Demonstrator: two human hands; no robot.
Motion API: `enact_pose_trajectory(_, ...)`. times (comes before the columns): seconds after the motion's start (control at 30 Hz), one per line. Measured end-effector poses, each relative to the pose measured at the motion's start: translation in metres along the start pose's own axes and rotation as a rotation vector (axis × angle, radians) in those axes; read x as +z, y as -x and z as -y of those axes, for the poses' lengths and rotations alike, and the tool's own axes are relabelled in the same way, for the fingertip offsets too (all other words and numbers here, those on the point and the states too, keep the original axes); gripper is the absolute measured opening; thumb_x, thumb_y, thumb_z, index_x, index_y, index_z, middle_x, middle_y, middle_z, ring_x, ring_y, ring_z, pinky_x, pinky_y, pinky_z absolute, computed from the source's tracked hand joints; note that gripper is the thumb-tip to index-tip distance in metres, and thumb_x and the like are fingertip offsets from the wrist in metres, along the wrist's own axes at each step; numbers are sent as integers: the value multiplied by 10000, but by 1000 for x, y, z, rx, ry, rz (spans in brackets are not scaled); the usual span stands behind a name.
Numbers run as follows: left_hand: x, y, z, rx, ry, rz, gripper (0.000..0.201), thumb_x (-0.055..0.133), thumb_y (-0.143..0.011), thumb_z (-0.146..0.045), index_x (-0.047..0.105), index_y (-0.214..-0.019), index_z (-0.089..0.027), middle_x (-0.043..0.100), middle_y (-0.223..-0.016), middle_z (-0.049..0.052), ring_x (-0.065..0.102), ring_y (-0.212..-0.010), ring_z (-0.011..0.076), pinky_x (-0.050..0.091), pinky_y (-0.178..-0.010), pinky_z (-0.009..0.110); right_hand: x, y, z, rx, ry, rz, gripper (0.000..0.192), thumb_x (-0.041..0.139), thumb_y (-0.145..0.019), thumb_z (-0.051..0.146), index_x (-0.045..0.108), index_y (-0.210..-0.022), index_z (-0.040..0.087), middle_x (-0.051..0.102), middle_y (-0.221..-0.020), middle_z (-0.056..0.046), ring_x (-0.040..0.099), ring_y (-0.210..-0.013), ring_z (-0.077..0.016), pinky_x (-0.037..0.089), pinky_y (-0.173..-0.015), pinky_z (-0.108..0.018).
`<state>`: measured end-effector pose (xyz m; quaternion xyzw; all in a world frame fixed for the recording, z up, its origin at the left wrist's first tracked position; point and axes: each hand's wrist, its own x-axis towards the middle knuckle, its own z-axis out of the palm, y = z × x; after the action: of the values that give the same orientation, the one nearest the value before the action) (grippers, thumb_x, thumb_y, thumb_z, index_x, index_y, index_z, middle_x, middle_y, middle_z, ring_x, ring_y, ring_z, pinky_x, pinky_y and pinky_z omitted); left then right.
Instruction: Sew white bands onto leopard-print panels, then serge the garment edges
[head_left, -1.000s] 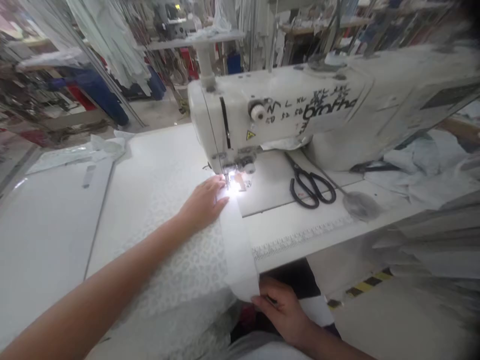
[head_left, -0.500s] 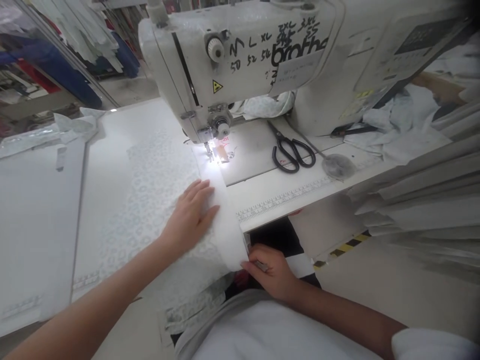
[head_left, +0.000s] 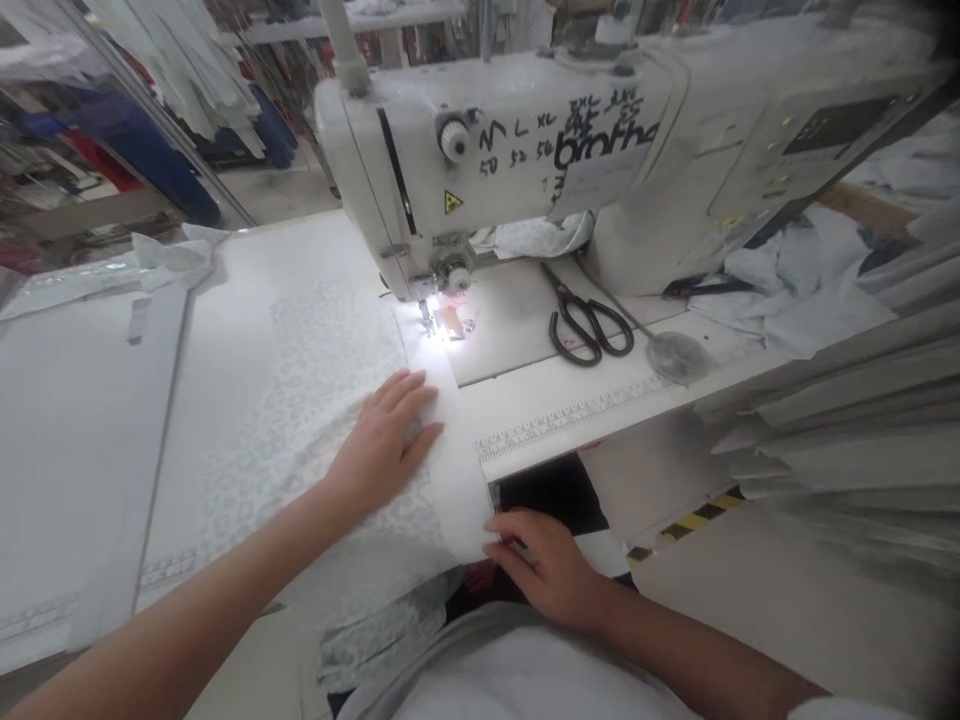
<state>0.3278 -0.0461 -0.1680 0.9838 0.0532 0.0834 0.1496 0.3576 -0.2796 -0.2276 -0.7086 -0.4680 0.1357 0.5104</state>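
Note:
A pale fabric piece with a faint leopard print [head_left: 262, 450] is spread over the table, and a plain white strip [head_left: 454, 460] runs along its right edge up to the lit presser foot [head_left: 427, 318] of the sewing machine [head_left: 510, 180]. My left hand [head_left: 386, 435] lies flat on the fabric beside the strip, fingers spread toward the foot. At the table's front edge my right hand [head_left: 544, 560] pinches the near right edge of the white strip between thumb and fingers. Lower down, the fabric hangs over the edge toward my lap.
Black-handled scissors [head_left: 589, 330] lie under the machine arm, near a round greyish object [head_left: 679, 357] on a rod. A printed ruler [head_left: 570, 415] follows the table's front edge. Crumpled pale cloth [head_left: 795, 280] sits at right. Grey draped fabric [head_left: 840, 430] hangs beside the table.
The view has tilted, so the machine and table appear slightly lower and further right. My left hand stays flat on the fabric; my right fingers have shifted slightly at the strip's edge.

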Motion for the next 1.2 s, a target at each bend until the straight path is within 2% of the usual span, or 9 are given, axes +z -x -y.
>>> enact_pose_trajectory(0.13, -2, 2, 0, 57, 4, 25, 330, 361, -906, -310, 528, -1160, -183, 452, -1328, 71, 319, -1282, 242, 338, -1033, 462, -17, -10, 2, -278, 129, 151, 281, 385, -851, 61, 529, -1077, 148, 633, -882, -78, 574, -789, -155, 483, -712, -261)
enact_pose_trajectory(0.27, -5, 5, -1, 78, 9, 33, 337, 386, -899, -306, 515, -1188, -188, 468, -1317, 70, 365, -1253, 234, 360, -1019, 446, -27, -24, 6, -546, 252, 191, 240, 411, -859, 36, 533, -1056, 100, 651, -822, -83, 568, -751, -160, 485, -726, -286)
enact_pose_trajectory(0.33, -6, 8, -1, 78, 21, 49, 374, 414, -888, -338, 481, -1229, -201, 440, -1343, 68, 345, -1267, 246, 351, -1022, 462, -28, -29, 10, -592, 275, 203, 181, 458, -855, 55, 555, -1001, 101, 641, -766, -67, 551, -707, -155, 476, -683, -289)
enact_pose_trajectory(0.4, -7, 10, -1, 73, 35, 64, 404, 424, -881, -364, 455, -1254, -212, 417, -1361, 65, 326, -1278, 255, 341, -1024, 473, -27, -32, 14, -567, 282, 171, 129, 481, -851, 71, 577, -920, 121, 623, -738, -54, 538, -711, -157, 461, -654, -291)
enact_pose_trajectory(0.5, -8, 7, 2, 60, 33, 70, 406, 420, -880, -375, 452, -1252, -213, 412, -1363, 66, 320, -1279, 258, 329, -1025, 481, -27, -41, 21, -511, 215, 140, 131, 469, -850, 74, 577, -869, 146, 625, -799, -56, 541, -829, -178, 457, -739, -316)
enact_pose_trajectory(0.57, -8, 2, 6, 58, 22, 54, 402, 418, -879, -378, 456, -1240, -205, 414, -1360, 70, 315, -1279, 259, 316, -1027, 487, -28, -51, 22, -439, 157, 186, 160, 442, -847, 57, 565, -859, 158, 623, -828, -56, 537, -848, -173, 453, -760, -311)
enact_pose_trajectory(0.7, -10, -17, 21, 71, 3, 27, 374, 427, -872, -366, 468, -1199, -190, 422, -1346, 75, 308, -1278, 252, 304, -1030, 478, -30, -78, 20, -279, 128, 249, 177, 423, -846, 67, 559, -795, 169, 598, -797, -53, 514, -765, -166, 439, -674, -302)
enact_pose_trajectory(1.03, -19, -67, 56, 90, -30, 4, 359, 420, -869, -364, 462, -1174, -178, 450, -1305, 82, 364, -1235, 231, 323, -1013, 427, -38, -142, 7, -240, 136, 226, 201, 447, -777, 28, 582, -735, 170, 587, -707, -31, 508, -691, -165, 416, -620, -283)
enact_pose_trajectory(1.2, -21, -90, 75, 46, -68, -29, 321, 437, -857, -392, 531, -1040, -146, 572, -1039, 90, 511, -1030, 228, 415, -907, 393, -35, -171, -5, -206, 176, 191, 221, 469, -739, 0, 605, -736, 174, 609, -720, -18, 538, -705, -160, 435, -616, -274)
